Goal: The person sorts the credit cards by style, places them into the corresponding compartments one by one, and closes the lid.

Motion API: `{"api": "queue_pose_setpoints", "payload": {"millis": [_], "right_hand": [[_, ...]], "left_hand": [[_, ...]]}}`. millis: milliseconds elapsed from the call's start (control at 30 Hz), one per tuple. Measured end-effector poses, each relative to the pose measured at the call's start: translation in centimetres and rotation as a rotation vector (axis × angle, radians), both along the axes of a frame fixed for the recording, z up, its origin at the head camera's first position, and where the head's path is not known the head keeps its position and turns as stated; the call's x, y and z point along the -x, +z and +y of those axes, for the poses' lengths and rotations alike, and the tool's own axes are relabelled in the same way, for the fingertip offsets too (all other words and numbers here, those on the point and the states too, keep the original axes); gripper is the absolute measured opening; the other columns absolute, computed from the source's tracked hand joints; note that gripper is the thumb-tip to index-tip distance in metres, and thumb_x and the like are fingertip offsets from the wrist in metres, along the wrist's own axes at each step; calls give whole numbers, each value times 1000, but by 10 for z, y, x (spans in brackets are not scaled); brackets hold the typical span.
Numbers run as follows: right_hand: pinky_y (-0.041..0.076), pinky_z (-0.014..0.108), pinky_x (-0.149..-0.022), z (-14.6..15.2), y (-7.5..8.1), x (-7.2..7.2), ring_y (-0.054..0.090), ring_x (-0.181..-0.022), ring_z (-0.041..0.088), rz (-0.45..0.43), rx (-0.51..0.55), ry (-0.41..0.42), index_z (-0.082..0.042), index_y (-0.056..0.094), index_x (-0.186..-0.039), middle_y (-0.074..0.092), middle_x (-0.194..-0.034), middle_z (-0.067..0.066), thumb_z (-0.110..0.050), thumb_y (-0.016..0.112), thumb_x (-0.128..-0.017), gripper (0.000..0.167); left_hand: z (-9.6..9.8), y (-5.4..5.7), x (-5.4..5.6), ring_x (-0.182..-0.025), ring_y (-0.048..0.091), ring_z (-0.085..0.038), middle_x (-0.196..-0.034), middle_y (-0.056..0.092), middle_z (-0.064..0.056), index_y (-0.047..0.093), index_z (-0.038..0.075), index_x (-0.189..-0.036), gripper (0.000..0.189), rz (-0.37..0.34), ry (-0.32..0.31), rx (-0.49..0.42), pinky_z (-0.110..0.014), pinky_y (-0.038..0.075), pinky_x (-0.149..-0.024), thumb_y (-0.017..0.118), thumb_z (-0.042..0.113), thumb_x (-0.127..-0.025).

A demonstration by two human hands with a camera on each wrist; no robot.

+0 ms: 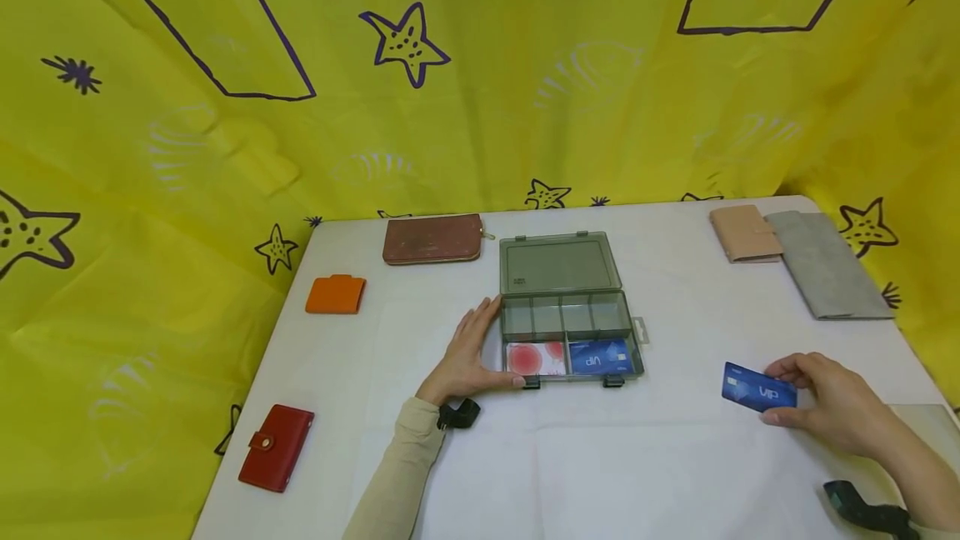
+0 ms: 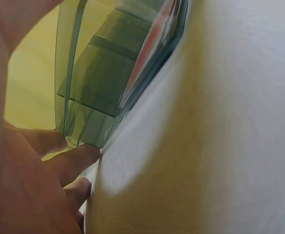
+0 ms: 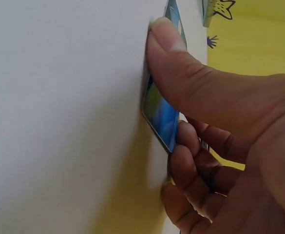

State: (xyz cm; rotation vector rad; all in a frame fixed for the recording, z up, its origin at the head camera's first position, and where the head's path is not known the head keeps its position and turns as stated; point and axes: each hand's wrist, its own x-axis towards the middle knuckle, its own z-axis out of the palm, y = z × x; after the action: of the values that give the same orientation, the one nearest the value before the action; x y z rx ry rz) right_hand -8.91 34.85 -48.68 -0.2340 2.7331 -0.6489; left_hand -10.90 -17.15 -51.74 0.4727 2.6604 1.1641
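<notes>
In the head view a translucent green-grey plastic compartment box (image 1: 569, 332) lies with its lid (image 1: 558, 263) folded back. A white card with red circles (image 1: 534, 359) lies in its front left compartment, a blue VIP card (image 1: 600, 357) in the front right one. My left hand (image 1: 468, 361) rests along the box's left side, fingers extended to the back corner and thumb at the front edge; the left wrist view shows fingertips touching the wall. Right of the box, my right hand (image 1: 828, 402) pinches another blue VIP card (image 1: 757, 387) between thumb and fingers, close over the table.
A brown zip wallet (image 1: 432, 240) lies behind the box. To the left are an orange card holder (image 1: 335, 295) and a red snap wallet (image 1: 276, 448). A tan wallet (image 1: 745, 233) and a grey wallet (image 1: 832, 267) lie back right. A yellow patterned curtain (image 1: 480, 123) hangs behind the table.
</notes>
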Motion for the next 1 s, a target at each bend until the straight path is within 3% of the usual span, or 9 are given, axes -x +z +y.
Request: {"api": "queue_pose_setpoints", "payload": {"millis": [133, 300, 400, 467, 667, 800, 867, 1000], "right_hand": [[45, 19, -68, -1, 0, 1, 59, -91, 25, 12, 3, 13, 3, 62, -117, 68, -105, 14, -35, 98, -72, 69], [40, 18, -64, -2, -3, -2, 49, -83, 8, 82, 62, 19, -3, 53, -113, 65, -102, 11, -19, 89, -87, 46], [44, 16, -61, -8, -5, -3, 48, -79, -4, 183, 147, 13, -6, 52, -112, 67, -98, 8, -8, 80, -94, 34], [52, 17, -57, -13, -5, -4, 56, -75, -8, 238, 248, 2, -4, 51, -113, 69, -98, 4, -2, 76, -96, 30], [60, 20, -54, -37, 2, 6, 68, -76, -10, 309, 440, -65, -2, 54, -135, 66, -107, -13, 1, 79, -93, 48], [59, 17, -60, -58, 5, 16, 68, -82, -10, 261, 512, -76, -2, 59, -138, 64, -114, -19, -2, 81, -92, 51], [61, 19, -63, -69, 5, 19, 71, -87, -6, 210, 599, -34, -1, 60, -139, 60, -117, -27, 2, 81, -91, 53], [65, 24, -72, -90, 5, 24, 75, -97, 2, 93, 806, 106, 6, 56, -144, 61, -132, -25, 13, 81, -84, 66]], "left_hand": [[-1, 0, 0, -166, 10, -37, -179, 16, -12, 14, 21, -173, 129, 2, -3, 2, -53, 5, -137, 94, 42, -74], [0, -1, 1, -166, 11, -36, -178, 18, -13, 16, 18, -172, 129, 8, -5, -3, -54, 5, -136, 94, 42, -73], [-1, -1, 2, -166, 11, -36, -178, 18, -13, 16, 18, -172, 129, 17, -5, -3, -54, 6, -136, 94, 42, -73], [0, -2, 2, -166, 11, -35, -178, 18, -13, 16, 19, -172, 129, 18, -3, -2, -53, 6, -136, 94, 43, -73], [-1, -4, 2, -166, 10, -36, -179, 17, -12, 14, 21, -173, 129, 16, 3, 4, -53, 5, -137, 94, 43, -74], [0, -4, 1, -166, 9, -37, -179, 16, -12, 13, 22, -173, 129, 11, 10, -1, -51, 4, -137, 94, 43, -74], [0, -3, 1, -166, 9, -38, -179, 15, -12, 14, 21, -173, 129, 4, 10, -8, -52, 4, -137, 94, 42, -75], [0, -1, -1, -165, 9, -40, -179, 14, -11, 14, 22, -173, 128, -6, 13, -17, -55, 7, -136, 95, 41, -74]]}}
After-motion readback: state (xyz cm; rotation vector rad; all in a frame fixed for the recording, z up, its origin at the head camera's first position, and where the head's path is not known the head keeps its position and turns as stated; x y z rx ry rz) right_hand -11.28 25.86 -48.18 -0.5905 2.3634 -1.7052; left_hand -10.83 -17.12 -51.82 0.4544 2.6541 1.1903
